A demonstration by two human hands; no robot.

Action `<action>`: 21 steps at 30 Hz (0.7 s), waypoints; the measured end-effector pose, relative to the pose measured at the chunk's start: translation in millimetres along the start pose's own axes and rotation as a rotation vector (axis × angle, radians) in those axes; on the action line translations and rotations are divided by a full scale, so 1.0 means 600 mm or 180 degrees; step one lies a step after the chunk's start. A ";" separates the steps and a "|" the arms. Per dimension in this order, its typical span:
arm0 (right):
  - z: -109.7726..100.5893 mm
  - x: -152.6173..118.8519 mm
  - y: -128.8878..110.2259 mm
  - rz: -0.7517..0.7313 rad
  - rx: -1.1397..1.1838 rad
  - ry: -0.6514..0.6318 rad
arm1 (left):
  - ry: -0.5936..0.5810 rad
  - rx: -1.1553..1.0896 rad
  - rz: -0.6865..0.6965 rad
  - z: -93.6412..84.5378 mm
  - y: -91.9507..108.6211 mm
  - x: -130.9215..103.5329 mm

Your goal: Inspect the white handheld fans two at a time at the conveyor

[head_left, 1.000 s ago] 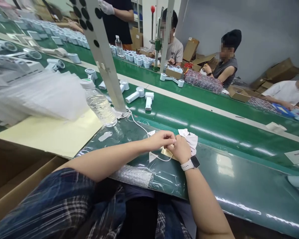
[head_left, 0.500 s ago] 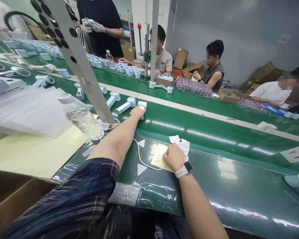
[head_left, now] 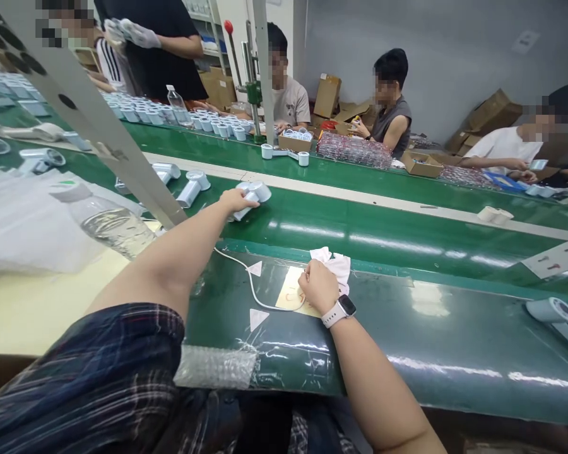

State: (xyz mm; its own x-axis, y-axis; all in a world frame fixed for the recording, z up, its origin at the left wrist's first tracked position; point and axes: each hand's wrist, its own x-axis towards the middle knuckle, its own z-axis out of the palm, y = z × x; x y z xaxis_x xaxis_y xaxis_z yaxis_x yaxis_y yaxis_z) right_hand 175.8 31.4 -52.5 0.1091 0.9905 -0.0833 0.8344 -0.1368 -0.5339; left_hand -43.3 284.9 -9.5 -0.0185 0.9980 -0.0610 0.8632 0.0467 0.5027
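Note:
My left hand (head_left: 235, 200) reaches out over the green belt (head_left: 312, 214), its fingers closed around a pale blue plastic housing (head_left: 259, 192) with a round cylindrical end. Similar housings (head_left: 195, 184) lie on the belt just to its left. Nearer to me, my right hand (head_left: 319, 287) rests on the dark green worktop with curled fingers. A white cable (head_left: 253, 290) runs up to its fingertips, and whatever they hold is hidden. Under and beside that hand are a yellow paper note (head_left: 288, 293) and a crumpled white cloth (head_left: 341, 268).
A slanted metal post (head_left: 108, 151) rises left of my arm, beside a water bottle (head_left: 113, 224) and white plastic sheets (head_left: 23, 227). Bubble wrap (head_left: 218, 367) lies at the front edge. Another housing (head_left: 551, 310) sits far right. Several people work across the belt.
My left hand has drawn the housing up and turned it, so its round end now shows. My right hand stays by the cloth. The whole view has shifted, moving things left.

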 end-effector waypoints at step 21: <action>0.040 -0.068 -0.055 -0.0538 0.2996 -0.0970 | -0.1104 -0.6102 0.0286 0.081 0.012 -0.333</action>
State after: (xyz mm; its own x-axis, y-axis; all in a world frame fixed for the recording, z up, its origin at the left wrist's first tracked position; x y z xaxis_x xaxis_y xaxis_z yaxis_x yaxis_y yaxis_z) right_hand 131.1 -4.7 -51.5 -0.2243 0.9707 -0.0865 0.0450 -0.0784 -0.9959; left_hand -8.9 83.5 -35.3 0.2782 0.9605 -0.0053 -0.7522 0.2213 0.6207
